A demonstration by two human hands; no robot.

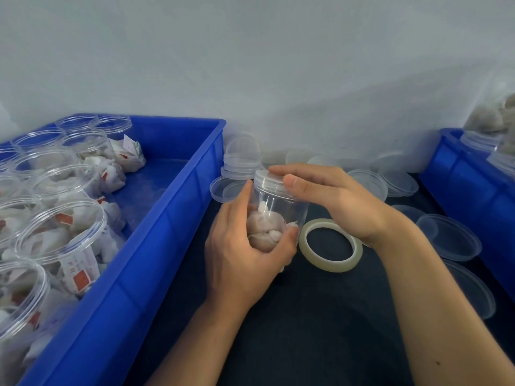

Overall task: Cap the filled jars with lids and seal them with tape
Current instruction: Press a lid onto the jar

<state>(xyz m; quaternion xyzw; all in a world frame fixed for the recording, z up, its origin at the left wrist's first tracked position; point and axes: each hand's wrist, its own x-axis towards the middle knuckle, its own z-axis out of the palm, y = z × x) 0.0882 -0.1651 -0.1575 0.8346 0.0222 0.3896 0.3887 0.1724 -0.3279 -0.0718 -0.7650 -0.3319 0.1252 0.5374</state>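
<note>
- While your left hand [245,254] wraps its curled fingers round the lower body of the jar [278,215], the jar sits in the middle of the dark table [306,330], leaning a touch, its long axis running up and away from you.
- Your right hand [328,199] is draped over the lid [269,179], fingers bent across the top and thumb pressed on the near edge of the rim; the lid looks seated on the jar's mouth, though how far it is screwed down I cannot tell.
- So the lid lies directly under your right fingers, and the twist runs round that upright axis — right hand turns, left hand braces.
- The tape roll [330,245] lies flat just right of the jar, beneath your right wrist; that is the nearer hand for it, I'd judge.
- Spare lids [401,182] are scattered along the far side of the table.
- Open filled jars wait in the blue crate [156,246] on the left; another blue crate [468,190] stands on the right.
</note>
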